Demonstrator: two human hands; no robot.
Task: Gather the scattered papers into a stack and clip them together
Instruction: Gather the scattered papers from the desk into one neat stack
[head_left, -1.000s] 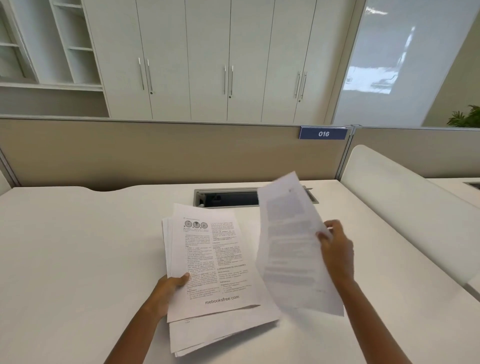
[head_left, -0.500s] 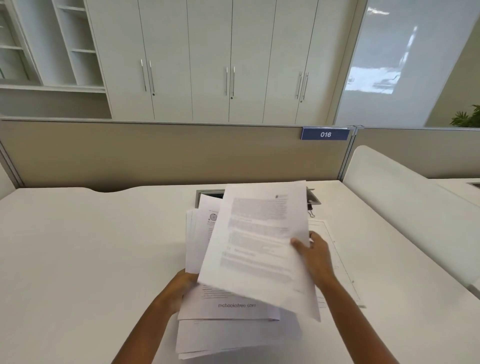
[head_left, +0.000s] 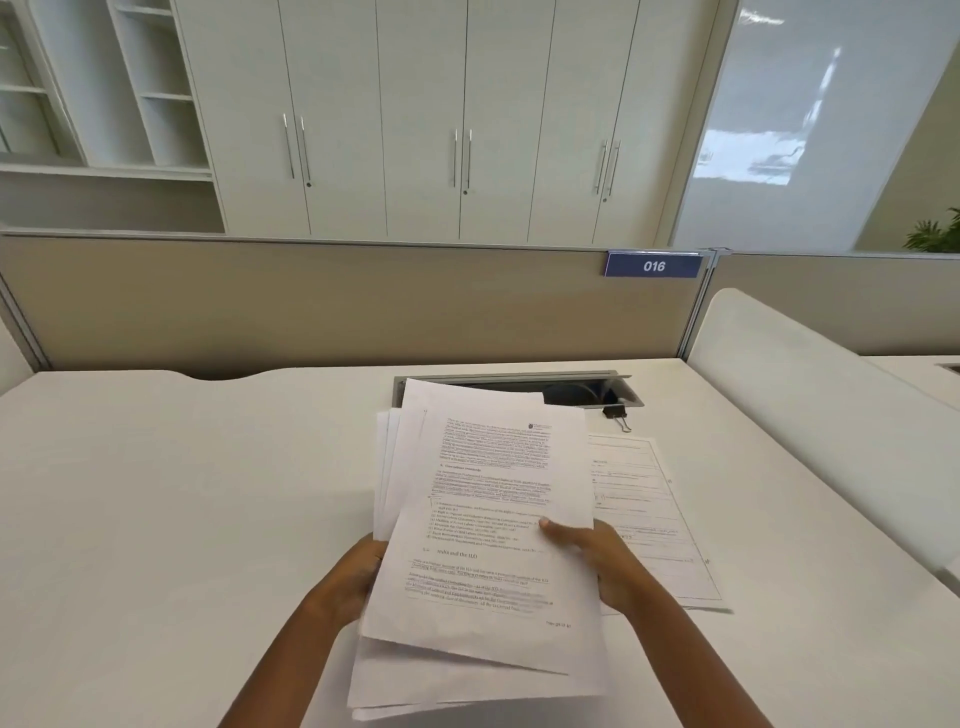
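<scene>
Over on the left the white desk (head_left: 156, 519) lies bare, with open shelves (head_left: 98, 93) on the wall behind the beige partition (head_left: 311, 306). The person's left hand (head_left: 348, 584) is curled around the left edge of a loose stack of papers (head_left: 483, 545), fingers tucked underneath and mostly hidden by the sheets. The stack is lifted off the desk and tilted toward the person, its pages fanned unevenly, with lower sheets poking out at the bottom and along the left side. The top page is printed with text. The right hand (head_left: 602, 561) grips the stack's right edge, thumb pressed on the top page and fingers closed beneath. Just right of that hand, one more sheet (head_left: 649, 509) lies flat on the desk, a printed form. Beyond it, near the cable slot (head_left: 571, 387) in the desk, sits a small black binder clip (head_left: 615, 414), apart from the stack. Farther right a blue sign (head_left: 653, 265) reads 016.
</scene>
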